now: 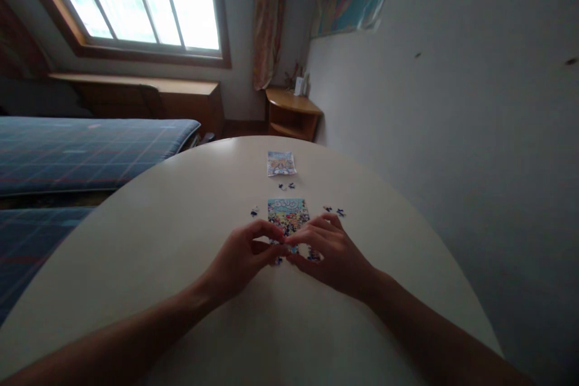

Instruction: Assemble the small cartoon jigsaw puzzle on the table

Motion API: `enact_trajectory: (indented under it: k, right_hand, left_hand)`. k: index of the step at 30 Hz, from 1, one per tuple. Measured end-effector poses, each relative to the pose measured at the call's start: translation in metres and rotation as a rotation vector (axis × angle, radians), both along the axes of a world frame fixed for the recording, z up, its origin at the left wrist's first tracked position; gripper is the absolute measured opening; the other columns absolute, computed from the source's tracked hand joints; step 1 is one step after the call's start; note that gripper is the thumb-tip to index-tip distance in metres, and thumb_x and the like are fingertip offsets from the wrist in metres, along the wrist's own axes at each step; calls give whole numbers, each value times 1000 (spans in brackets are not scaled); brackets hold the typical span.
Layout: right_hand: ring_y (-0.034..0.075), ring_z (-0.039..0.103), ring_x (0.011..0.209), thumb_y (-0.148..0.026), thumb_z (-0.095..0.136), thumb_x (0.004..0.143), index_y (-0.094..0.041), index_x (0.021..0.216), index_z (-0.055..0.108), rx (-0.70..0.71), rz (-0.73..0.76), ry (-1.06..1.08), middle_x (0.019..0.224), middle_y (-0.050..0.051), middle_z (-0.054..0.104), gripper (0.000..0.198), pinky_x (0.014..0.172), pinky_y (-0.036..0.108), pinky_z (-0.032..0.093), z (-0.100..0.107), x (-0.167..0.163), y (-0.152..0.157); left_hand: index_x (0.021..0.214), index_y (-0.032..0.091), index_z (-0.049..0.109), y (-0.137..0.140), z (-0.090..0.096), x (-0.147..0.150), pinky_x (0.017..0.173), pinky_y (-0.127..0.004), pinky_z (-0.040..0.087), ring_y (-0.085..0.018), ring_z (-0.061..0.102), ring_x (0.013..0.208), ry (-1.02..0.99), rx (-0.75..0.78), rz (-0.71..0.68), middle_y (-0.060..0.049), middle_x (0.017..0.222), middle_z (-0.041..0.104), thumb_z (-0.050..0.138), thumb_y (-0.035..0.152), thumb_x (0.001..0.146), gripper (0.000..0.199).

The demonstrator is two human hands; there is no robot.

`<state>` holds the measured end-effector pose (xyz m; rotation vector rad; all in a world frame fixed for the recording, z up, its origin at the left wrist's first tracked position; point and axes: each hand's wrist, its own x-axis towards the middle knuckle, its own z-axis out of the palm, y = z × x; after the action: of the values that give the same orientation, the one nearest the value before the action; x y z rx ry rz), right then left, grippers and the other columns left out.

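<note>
A small, colourful jigsaw puzzle (287,208), partly assembled, lies on the round table with gaps along its near side. Over its lower edge my left hand (246,250) pinches a tiny jigsaw piece between thumb and fingertips. My right hand (328,247) meets it there, its thumb and index finger closing on the same small piece. The fingers hide most of that piece and part of the puzzle. Loose jigsaw pieces (341,212) lie to the right, with more pieces (254,211) to the left and a few pieces (286,186) beyond the puzzle.
A printed picture sheet (281,164) lies farther back on the white table (190,217). A bed with a plaid mattress (90,151) stands at the left. Behind the table are a wooden corner cabinet (294,102) and a window (149,0); a white wall (443,114) runs along the right.
</note>
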<state>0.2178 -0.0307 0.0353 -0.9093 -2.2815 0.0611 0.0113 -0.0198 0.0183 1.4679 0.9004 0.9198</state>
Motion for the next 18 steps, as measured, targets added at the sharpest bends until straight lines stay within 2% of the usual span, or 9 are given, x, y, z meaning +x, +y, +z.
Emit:
enact_trajectory:
  k: [4,8,12,18]
  right_hand:
    - [17,66,87,-31,70,86,-23,97,63,-67,-8,39,89,0,74,16,88,33,36,1,2,1]
    - [17,65,88,-31,70,85,-23,99,62,-103,18,40,91,0,74,18,88,34,35,-1,4,2]
    - [18,65,89,-32,69,86,-23,101,62,-127,35,32,91,0,73,19,89,34,35,-3,5,3]
    - [19,64,95,-34,71,83,-23,101,62,-208,23,-47,97,2,73,23,93,36,33,-2,11,7]
  left_hand:
    - [97,18,64,-1,1,-3,66,-26,59,-17,72,80,80,132,-30,-4,95,73,65,22,81,17]
    - [100,21,67,0,1,-8,65,-26,58,-15,70,77,294,413,-32,-2,93,74,64,18,83,18]
    - [103,24,67,2,0,-13,63,-27,56,-14,66,70,479,676,0,-2,98,74,65,23,87,17]
    - [104,23,67,4,-3,-16,74,-29,56,-17,67,88,596,948,-75,-2,98,75,60,25,94,13]
